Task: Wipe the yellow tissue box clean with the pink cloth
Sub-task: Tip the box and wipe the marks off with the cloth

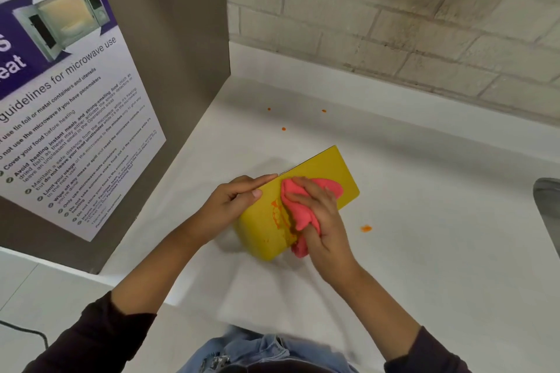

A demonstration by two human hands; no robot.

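The yellow tissue box lies tilted on the white counter, its broad face up. An orange smear marks that face near the lower left. My left hand grips the box's left edge, fingers along the top rim. My right hand presses the crumpled pink cloth onto the box face, right beside the smear. Part of the cloth hangs below my palm at the box's lower edge.
Small orange spots dot the counter right of the box and behind it. A brown panel with a microwave guidelines poster stands at the left. A brick wall backs the counter. A grey metal edge shows far right.
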